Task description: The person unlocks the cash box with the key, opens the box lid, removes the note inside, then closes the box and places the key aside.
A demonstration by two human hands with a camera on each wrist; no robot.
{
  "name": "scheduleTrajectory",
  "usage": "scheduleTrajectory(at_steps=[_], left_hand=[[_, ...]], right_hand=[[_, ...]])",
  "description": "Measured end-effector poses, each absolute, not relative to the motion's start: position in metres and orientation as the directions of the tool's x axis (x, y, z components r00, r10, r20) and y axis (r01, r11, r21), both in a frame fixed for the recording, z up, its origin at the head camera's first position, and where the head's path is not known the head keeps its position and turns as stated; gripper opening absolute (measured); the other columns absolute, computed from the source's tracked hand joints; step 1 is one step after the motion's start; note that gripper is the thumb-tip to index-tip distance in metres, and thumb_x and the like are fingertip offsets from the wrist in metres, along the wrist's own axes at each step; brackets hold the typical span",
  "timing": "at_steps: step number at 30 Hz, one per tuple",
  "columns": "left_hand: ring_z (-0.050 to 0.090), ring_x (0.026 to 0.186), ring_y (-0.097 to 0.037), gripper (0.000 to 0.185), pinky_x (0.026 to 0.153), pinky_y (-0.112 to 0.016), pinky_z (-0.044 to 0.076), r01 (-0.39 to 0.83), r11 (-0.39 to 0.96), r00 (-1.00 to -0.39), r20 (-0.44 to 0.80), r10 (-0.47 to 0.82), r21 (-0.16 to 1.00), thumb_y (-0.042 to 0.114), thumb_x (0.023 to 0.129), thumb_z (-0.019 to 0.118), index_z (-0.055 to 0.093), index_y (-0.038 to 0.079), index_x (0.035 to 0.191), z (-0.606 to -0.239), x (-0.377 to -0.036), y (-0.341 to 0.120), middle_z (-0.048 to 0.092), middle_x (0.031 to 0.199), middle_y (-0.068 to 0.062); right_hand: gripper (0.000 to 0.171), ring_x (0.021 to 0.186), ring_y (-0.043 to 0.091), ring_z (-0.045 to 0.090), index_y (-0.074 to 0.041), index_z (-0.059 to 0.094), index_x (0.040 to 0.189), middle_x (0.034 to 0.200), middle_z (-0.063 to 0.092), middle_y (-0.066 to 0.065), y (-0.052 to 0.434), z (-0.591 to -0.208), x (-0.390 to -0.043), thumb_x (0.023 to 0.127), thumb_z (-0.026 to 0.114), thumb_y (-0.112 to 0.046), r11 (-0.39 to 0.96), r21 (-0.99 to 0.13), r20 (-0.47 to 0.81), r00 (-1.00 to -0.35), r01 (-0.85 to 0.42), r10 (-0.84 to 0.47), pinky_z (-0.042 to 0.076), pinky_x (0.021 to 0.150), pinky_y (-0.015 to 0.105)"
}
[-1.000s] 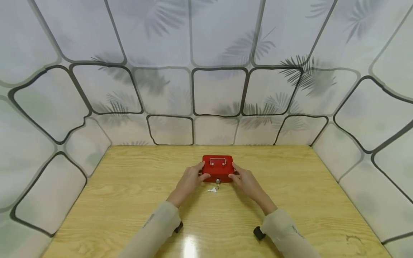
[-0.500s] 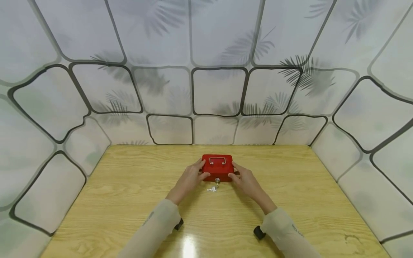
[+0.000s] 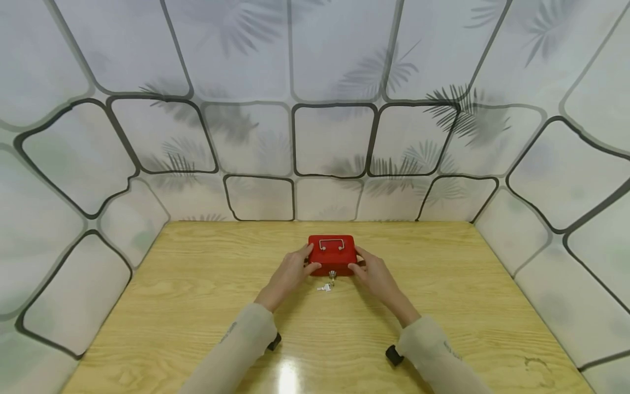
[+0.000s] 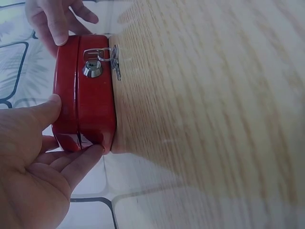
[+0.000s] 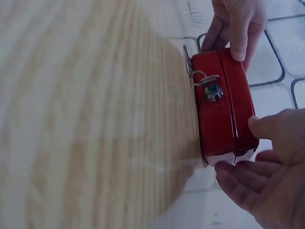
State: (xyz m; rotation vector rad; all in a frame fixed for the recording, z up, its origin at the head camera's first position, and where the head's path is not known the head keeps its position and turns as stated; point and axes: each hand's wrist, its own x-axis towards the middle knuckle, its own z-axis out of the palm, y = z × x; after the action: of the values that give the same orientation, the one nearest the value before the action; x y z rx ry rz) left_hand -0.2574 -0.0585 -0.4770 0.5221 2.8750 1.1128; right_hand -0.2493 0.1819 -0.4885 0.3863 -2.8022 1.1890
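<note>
We held the red cash box (image 3: 332, 253) on the table (image 3: 197, 284), left hand (image 3: 290, 272) and right hand (image 3: 375, 276) gripping its ends; it seemed rigid, smooth metal, best grasped there.

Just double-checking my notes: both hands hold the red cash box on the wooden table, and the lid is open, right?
Not quite: the red cash box is closed, as the head view shows. The left hand and right hand do hold its sides on the wooden table.

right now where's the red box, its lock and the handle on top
red box (image 3: 339, 256), head view, on its lid's bare red top
lock (image 4: 92, 69), left wrist view, on the round silver cylinder in the front wall
handle (image 3: 332, 241), head view, on the metal bar's middle
</note>
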Motion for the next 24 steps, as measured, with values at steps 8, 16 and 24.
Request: scheduleTrajectory(at_steps=[8,16,24], left_hand=[[0.043,0.144,-0.036,0.068,0.115,-0.047,0.040,0.283,0.688,-0.950,0.094,0.298,0.668,0.028,0.101,0.069,0.041,0.000,0.156,-0.478,-0.258,-0.058,0.039,0.158,-0.025],[0.048,0.141,-0.034,0.068,0.111,-0.046,0.045,0.298,0.679,-0.945,0.110,0.307,0.671,0.027,0.101,0.069,0.042,-0.001,0.156,-0.479,-0.258,-0.059,0.039,0.158,-0.026],[0.058,0.126,-0.024,0.066,0.098,-0.037,0.053,0.289,0.675,-0.948,0.105,0.300,0.679,0.028,0.101,0.067,0.042,-0.001,0.155,-0.481,-0.258,-0.058,0.042,0.157,-0.023]], right_hand=[[0.032,0.083,0.026,0.070,0.006,0.068,0.119,0.101,0.072,0.014,0.173,-0.479,-0.235,0.098,0.073,-0.017,0.698,-0.673,0.341,-0.940,-0.245,-0.001,0.060,0.074,0.043],[0.017,0.068,0.014,0.062,-0.003,0.072,0.099,0.082,0.071,0.004,0.158,-0.481,-0.222,0.097,0.075,-0.020,0.670,-0.709,0.323,-0.946,-0.220,0.031,0.051,0.056,0.027],[0.017,0.064,0.012,0.058,-0.003,0.075,0.089,0.076,0.069,0.001,0.141,-0.489,-0.216,0.095,0.077,-0.018,0.666,-0.729,0.183,-0.983,-0.158,-0.032,0.050,0.056,0.028]])
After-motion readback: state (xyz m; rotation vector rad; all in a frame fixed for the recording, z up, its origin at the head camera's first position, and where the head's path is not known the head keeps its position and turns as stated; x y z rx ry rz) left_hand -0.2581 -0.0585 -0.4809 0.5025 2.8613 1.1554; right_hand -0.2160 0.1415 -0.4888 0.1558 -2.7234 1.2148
